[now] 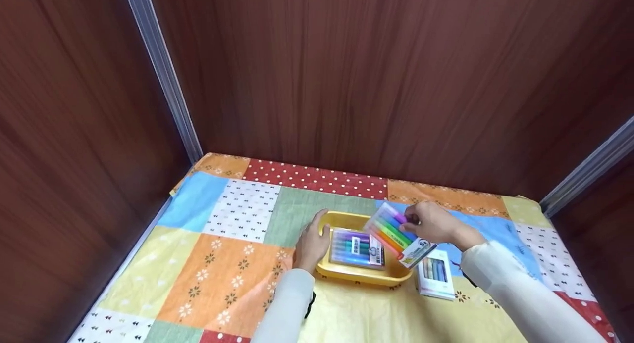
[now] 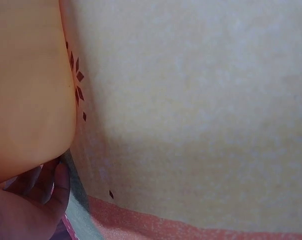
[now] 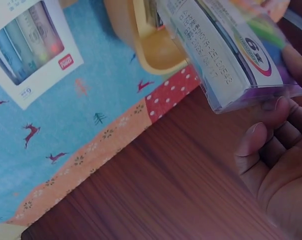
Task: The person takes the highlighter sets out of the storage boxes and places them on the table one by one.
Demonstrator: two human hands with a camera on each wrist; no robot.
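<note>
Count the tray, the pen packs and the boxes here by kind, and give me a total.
Yellow tray: 1
Clear pen packs: 2 (rainbow pack in the right hand, purple-and-blue pack in the tray)
White windowed box: 1
Total: 4

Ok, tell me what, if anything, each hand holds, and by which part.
The right hand pinches the rainbow marker pack by its purple-side edge; the left hand grips the yellow tray by its left rim.
</note>
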